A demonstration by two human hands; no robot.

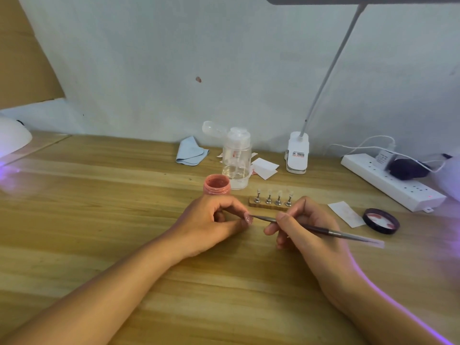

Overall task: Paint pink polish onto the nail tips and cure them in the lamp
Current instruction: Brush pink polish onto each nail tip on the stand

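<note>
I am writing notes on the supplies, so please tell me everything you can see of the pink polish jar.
The pink polish jar is small, round and looks like plastic, with a ribbed neck. It stands upright and open on the wooden table, with pink polish coating its inside. It sits just behind the left hand and beside the clear pump bottle; whether it touches either cannot be told.

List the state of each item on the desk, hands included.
Polish jar: open, lid off.
Lid: lying upturned on the desk.
Pump bottle: cap flipped open, partly filled with clear liquid.
Nail tip: pink, pinched by the left hand.
Brush: held by the right hand, bristles on the nail tip.
Stand: carries four clear tips.
Curing lamp: glowing purple.
Power strip: red light on.
</note>
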